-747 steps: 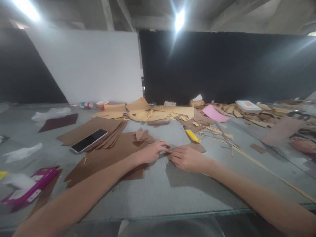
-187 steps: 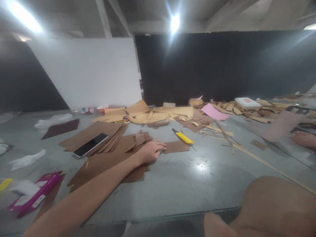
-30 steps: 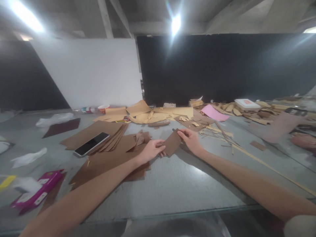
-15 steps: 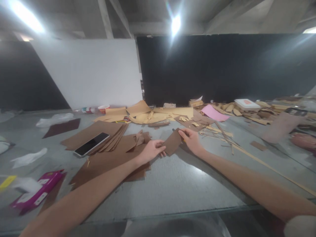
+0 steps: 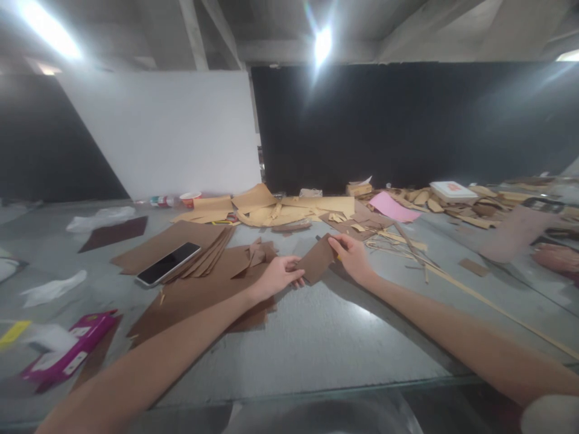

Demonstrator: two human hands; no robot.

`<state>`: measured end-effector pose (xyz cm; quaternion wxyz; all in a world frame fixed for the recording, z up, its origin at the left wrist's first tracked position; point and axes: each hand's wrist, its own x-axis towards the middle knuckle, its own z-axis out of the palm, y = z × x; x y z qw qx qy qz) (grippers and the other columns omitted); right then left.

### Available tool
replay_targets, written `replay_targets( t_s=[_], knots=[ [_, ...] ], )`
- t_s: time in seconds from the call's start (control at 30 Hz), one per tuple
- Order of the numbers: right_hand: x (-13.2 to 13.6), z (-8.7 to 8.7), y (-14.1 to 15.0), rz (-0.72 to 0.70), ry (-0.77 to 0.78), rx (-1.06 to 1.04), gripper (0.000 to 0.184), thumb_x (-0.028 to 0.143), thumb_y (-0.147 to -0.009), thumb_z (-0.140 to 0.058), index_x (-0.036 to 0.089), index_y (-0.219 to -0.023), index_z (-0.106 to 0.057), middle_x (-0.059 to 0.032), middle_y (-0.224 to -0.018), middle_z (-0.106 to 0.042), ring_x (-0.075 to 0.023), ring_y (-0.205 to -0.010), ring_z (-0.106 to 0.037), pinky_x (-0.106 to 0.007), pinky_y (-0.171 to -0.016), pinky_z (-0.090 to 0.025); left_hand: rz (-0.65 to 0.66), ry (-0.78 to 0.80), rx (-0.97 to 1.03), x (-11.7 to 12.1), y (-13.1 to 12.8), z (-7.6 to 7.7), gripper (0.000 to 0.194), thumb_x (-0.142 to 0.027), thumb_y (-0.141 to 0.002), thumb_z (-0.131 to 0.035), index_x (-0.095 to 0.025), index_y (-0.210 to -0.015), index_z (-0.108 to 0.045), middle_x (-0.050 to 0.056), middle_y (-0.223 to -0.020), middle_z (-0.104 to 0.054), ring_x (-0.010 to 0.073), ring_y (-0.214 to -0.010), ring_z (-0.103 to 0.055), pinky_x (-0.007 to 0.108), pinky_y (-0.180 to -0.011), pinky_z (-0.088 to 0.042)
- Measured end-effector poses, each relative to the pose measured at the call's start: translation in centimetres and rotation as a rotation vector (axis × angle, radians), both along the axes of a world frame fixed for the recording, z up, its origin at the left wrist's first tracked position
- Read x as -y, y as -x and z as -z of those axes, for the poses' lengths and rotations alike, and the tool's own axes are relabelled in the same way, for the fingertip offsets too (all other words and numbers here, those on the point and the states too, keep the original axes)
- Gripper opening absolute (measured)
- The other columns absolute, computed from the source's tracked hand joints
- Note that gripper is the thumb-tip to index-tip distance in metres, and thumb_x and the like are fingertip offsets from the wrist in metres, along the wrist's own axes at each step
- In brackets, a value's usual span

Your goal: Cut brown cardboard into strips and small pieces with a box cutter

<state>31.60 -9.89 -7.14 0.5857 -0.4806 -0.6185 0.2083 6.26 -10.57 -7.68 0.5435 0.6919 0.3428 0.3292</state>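
Between my hands, tilted above the grey table, is a small rectangular piece of brown sheet (image 5: 315, 260); it looks like leather or card. My left hand (image 5: 279, 278) pinches its lower left corner with thumb and fingers. At its upper right corner, my right hand (image 5: 351, 256) grips the edge between thumb and fingertips. Behind the piece lies a yellow utility knife (image 5: 337, 257), mostly hidden by it and my right hand. Larger brown sheets (image 5: 199, 295) lie under and beside my left forearm, with a crumpled brown scrap (image 5: 257, 253) on top.
A phone (image 5: 168, 264) rests on stacked brown sheets at left. Nearer the front left is a magenta packet (image 5: 72, 349). Tan offcuts (image 5: 294, 208), a pink sheet (image 5: 393, 207) and a white box (image 5: 453, 191) line the back. Thin strips (image 5: 497, 304) cross the right side.
Earlier the brown piece lay flat under my left hand, with the knife in plain view and my right arm drawn back. Now both hands hold it raised; over the last second it barely shifts.
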Motion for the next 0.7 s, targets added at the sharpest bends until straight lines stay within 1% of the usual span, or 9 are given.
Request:
replay_targets(
  t_s=[0.13, 0.27, 0.4, 0.5, 0.53, 0.6, 0.67, 0.7],
  knots=[
    [0.07, -0.04, -0.06, -0.026, 0.017, -0.010, 0.043, 0.061, -0.092, -0.065, 0.020, -0.094, -0.079, -0.0062, -0.085, -0.078, -0.0227, -0.074, -0.068, -0.033, -0.067, -0.053, 0.003, -0.003, 0.007, 0.11, -0.02, -0.21, 0.045, -0.046, -0.086, -0.083, -0.010, -0.112, -0.073, 0.010, -0.077, -0.078, 0.0178, -0.063, -0.073, 0.026, -0.059, -0.055],
    [0.13, -0.16, -0.16, -0.016, 0.014, 0.008, 0.044, 0.061, -0.093, -0.065, 0.019, -0.095, -0.079, -0.0067, -0.087, -0.079, -0.0236, -0.077, -0.069, -0.034, -0.069, -0.054, -0.008, 0.015, 0.040, 0.06, -0.04, -0.10, 0.050, -0.053, -0.085, -0.084, -0.011, -0.109, -0.073, 0.010, -0.079, -0.078, 0.0177, -0.063, -0.073, 0.026, -0.058, -0.055],
    [-0.01, 0.06, -0.16, -0.001, 0.005, 0.005, 0.044, 0.061, -0.093, -0.065, 0.019, -0.095, -0.079, -0.0069, -0.086, -0.078, -0.0240, -0.076, -0.068, -0.034, -0.068, -0.053, -0.004, 0.042, 0.072, -0.13, 0.00, 0.13, 0.054, -0.064, -0.089, -0.075, -0.011, -0.097, -0.074, 0.013, -0.082, -0.078, 0.0181, -0.064, -0.073, 0.026, -0.057, -0.056],
    [-0.27, 0.45, -0.15, -0.002, 0.002, 0.033, 0.044, 0.061, -0.096, -0.063, 0.020, -0.096, -0.078, -0.0065, -0.084, -0.076, -0.0237, -0.075, -0.067, -0.034, -0.068, -0.054, 0.004, 0.028, 0.063, -0.18, 0.06, 0.11, 0.057, -0.067, -0.090, -0.073, -0.010, -0.096, -0.076, 0.013, -0.080, -0.077, 0.0181, -0.063, -0.072, 0.026, -0.057, -0.056],
    [-0.35, 0.57, -0.17, 0.000, -0.017, 0.046, 0.043, 0.060, -0.097, -0.061, 0.020, -0.100, -0.077, -0.0070, -0.088, -0.076, -0.0236, -0.077, -0.067, -0.035, -0.070, -0.054, 0.002, 0.028, 0.062, -0.19, 0.07, 0.08, 0.058, -0.067, -0.090, -0.073, -0.010, -0.096, -0.076, 0.013, -0.078, -0.077, 0.0179, -0.062, -0.072, 0.026, -0.056, -0.056],
    [-0.40, 0.70, -0.23, 0.042, -0.110, 0.088, 0.042, 0.057, -0.099, -0.061, 0.020, -0.116, -0.072, -0.0101, -0.104, -0.074, -0.0247, -0.086, -0.068, -0.037, -0.075, -0.056, -0.011, 0.040, 0.070, -0.20, 0.10, -0.01, 0.059, -0.068, -0.088, -0.074, -0.010, -0.094, -0.075, 0.010, -0.072, -0.075, 0.0171, -0.058, -0.070, 0.025, -0.055, -0.055],
    [-0.22, 0.67, -0.30, 0.109, -0.246, 0.182, 0.044, 0.054, -0.101, -0.061, 0.023, -0.132, -0.065, -0.0131, -0.120, -0.067, -0.0271, -0.101, -0.066, -0.044, -0.086, -0.057, -0.026, 0.069, 0.092, -0.27, 0.14, -0.08, 0.058, -0.068, -0.086, -0.077, -0.011, -0.090, -0.074, 0.009, -0.069, -0.073, 0.0168, -0.057, -0.070, 0.024, -0.054, -0.053],
    [-0.02, 0.62, -0.32, 0.123, -0.310, 0.257, 0.041, 0.051, -0.102, -0.061, 0.025, -0.132, -0.064, -0.0132, -0.123, -0.064, -0.0282, -0.107, -0.064, -0.047, -0.093, -0.055, -0.035, 0.085, 0.110, -0.33, 0.17, -0.10, 0.057, -0.068, -0.084, -0.079, -0.011, -0.088, -0.073, 0.008, -0.068, -0.072, 0.0168, -0.058, -0.070, 0.024, -0.054, -0.053]
  ],
)
